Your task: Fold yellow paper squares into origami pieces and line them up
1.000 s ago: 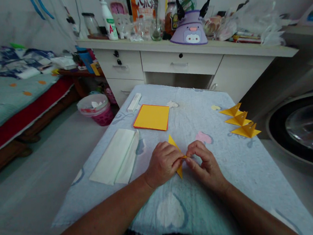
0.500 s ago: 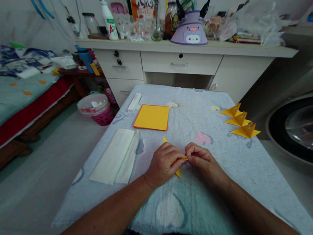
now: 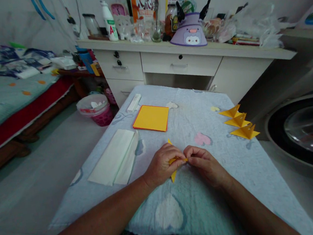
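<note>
– What worried you, watching from beside the bed?

– The grip, mostly. The left hand [image 3: 163, 165] and the right hand [image 3: 205, 164] were both curled nearly shut, fingertips pinched together on one small yellow paper piece [image 3: 174, 176]. I judged that so tight a pinch on thin paper could set a crease off line or tear it at the fold. The towel-like cloth over the tabletop [image 3: 230, 169] looked soft too, so pressing down on it might have given a mushy edge rather than a sharp one.

– Where was the piece exactly?

– Right between the two hands, near the front middle of the tabletop. The thumbs and forefingers met over its middle, so most of it was hidden. One pointed tip stuck out beyond the left hand's knuckles and another poked out below, toward the person. Whether it touched the cloth or sat just above it, I couldn't tell.

– Anything close enough to get knocked?

– Not really. The stack of yellow squares [image 3: 151, 118] sat farther back, and the folded white sheet [image 3: 116, 158] lay off to the left. Three folded yellow shapes [image 3: 238, 121] stood in a row well apart on the right. A sweeping forearm might have caught the white sheet, nothing else.
</note>
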`<state>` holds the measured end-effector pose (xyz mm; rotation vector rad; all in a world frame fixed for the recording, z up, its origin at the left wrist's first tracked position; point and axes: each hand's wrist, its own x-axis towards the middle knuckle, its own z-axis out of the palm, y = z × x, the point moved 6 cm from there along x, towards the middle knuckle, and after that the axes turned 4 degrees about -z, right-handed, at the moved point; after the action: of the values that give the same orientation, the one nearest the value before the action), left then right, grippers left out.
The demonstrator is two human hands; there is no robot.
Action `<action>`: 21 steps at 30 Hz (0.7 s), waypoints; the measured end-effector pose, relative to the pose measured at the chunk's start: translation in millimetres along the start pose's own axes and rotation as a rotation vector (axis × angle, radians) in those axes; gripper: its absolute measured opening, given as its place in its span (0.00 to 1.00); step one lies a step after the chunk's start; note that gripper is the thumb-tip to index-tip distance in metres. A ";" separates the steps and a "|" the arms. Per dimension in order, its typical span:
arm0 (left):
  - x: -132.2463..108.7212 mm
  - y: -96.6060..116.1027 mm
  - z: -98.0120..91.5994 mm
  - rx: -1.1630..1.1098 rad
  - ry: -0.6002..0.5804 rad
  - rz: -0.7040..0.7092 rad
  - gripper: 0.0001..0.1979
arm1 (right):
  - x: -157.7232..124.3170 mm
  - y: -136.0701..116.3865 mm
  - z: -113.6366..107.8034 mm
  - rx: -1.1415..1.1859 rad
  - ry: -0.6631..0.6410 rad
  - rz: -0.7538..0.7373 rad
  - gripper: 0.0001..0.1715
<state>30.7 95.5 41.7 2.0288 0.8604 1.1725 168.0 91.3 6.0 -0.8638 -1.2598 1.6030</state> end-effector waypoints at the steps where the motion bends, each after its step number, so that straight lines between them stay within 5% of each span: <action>1: 0.1 -0.2 0.6 -0.006 -0.005 0.002 0.03 | -0.1 -0.2 0.6 0.019 -0.004 0.001 0.10; 9: -2.0 1.5 -3.3 0.087 0.073 0.044 0.03 | -0.9 -1.7 3.8 0.032 -0.027 0.036 0.09; 21: -0.5 2.7 -1.6 0.134 0.028 0.008 0.03 | -0.3 -4.3 1.9 -0.030 -0.011 0.011 0.11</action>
<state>29.6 93.9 44.2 2.1286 0.9690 1.1785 167.4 90.7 10.6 -0.8829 -1.2911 1.6028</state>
